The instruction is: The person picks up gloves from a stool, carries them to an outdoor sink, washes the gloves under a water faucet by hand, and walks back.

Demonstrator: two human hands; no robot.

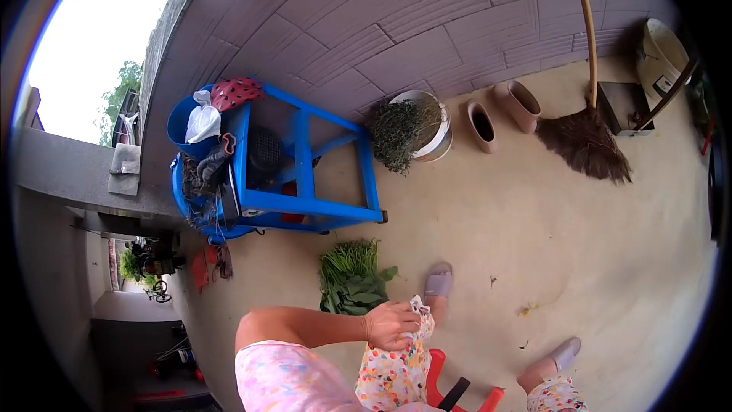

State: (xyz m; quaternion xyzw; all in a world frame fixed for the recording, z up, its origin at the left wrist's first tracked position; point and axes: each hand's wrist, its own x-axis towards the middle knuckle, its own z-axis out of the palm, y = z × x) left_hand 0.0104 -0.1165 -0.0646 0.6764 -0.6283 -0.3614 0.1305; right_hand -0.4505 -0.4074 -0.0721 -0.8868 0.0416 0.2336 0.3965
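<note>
My left hand (393,326) is closed on the fabric of a patterned trouser leg (393,374) at the knee, bunching it up. A pink sleeve covers that upper arm. My right hand is out of view. Just beyond the left hand, a bundle of leafy green vegetables (352,278) lies on the floor, its stems pointing away from me. My two feet wear light purple slippers (438,281), one on each side of a red frame (436,374) with a black piece across it, seen low by my legs.
A blue stand (305,206) holds a blue bucket (181,126) and a white bag (203,120). Along the wall are a white bucket (436,137) with dried plants, boots (482,126), a broom (585,141), a dustpan (621,103) and another bucket (659,61). Small scraps (528,309) dot the floor.
</note>
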